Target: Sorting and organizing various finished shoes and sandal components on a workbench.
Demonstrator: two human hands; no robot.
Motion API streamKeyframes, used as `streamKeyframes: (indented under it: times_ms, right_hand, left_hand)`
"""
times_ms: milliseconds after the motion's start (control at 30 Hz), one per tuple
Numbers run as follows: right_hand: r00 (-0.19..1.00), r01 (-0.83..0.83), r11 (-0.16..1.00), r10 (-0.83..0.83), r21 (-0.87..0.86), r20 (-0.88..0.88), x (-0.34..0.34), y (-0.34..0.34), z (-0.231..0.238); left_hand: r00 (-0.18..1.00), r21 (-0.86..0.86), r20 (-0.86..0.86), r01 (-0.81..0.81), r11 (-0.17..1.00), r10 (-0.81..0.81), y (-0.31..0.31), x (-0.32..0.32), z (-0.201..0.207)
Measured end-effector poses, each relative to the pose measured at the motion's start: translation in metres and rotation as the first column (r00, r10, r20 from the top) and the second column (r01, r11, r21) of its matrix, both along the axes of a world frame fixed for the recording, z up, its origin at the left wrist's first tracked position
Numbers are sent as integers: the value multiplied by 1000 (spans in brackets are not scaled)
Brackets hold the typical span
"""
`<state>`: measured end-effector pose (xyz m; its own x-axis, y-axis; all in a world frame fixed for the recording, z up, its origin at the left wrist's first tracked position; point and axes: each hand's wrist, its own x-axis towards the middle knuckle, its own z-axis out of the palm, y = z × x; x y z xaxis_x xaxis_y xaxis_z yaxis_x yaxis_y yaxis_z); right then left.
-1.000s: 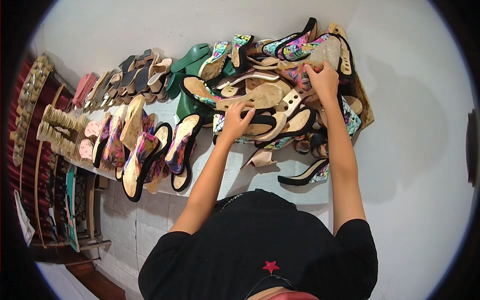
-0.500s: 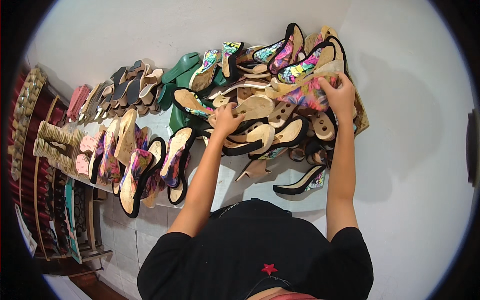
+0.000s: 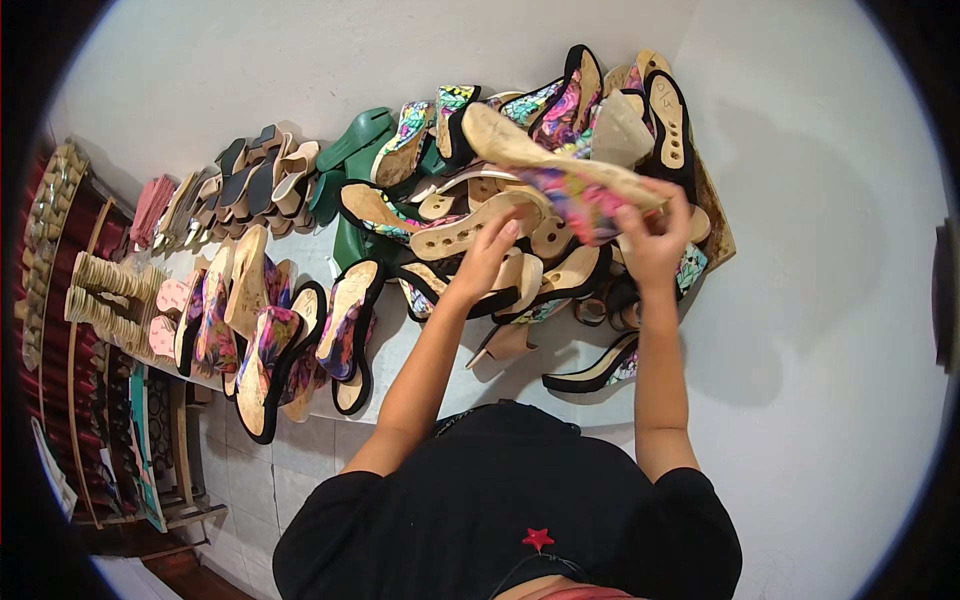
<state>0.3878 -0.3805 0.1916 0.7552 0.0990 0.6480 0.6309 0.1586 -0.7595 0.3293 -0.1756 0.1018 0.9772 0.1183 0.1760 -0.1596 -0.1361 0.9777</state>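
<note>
The pale table (image 3: pixel 590 408) carries a loose pile of wedge soles, so a careful handler works above it rather than dragging anything across. The floral wedge (image 3: pixel 570 195) is over the pile, slightly blurred, its toe end pointing up and to the left, its heel end in the right hand (image 3: pixel 655 235). Those fingers grasp the heel end, the thumb against the printed side; a firm but light hold there should spare the covering from creases. With the weight hanging off one end, the toe probably wants a second support, and the left hand (image 3: pixel 487 260) is well placed for it: its fingers are spread and hold nothing, just by the perforated bare sole (image 3: pixel 440 238); whether they touch it cannot be told. Clearing the black-edged sole (image 3: pixel 668 125) beside the heel end before any turn would avoid a snag.
</note>
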Motion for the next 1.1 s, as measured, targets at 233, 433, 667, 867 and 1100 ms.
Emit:
streamKeyframes:
  times_ms: [233,433,667,867,1100]
  right_hand:
    - [930,83,864,111,-496,350,-50,33,-38]
    - [975,126,874,-23,-469,219,-7,17,-17]
    - [726,664,629,-671,-405,148,117,-31,-15]
    - [618,361,795,-596,-488,-513,174,-45,-30]
    - [592,5,979,-167,-204,-788,165,-60,-32]
  left_hand:
    - [998,-795,-5,-44,605,67,-12,-13,19]
    - [977,-764,-97,-195,614,189,24,-29,8]
    - [979,-746,-82,-183,641,185,31,-40,-10]
    - [999,-835,-17,-39,549,45,28,-42,-15]
    - [991,-835,-119,-136,534,66,22,-45,-14]
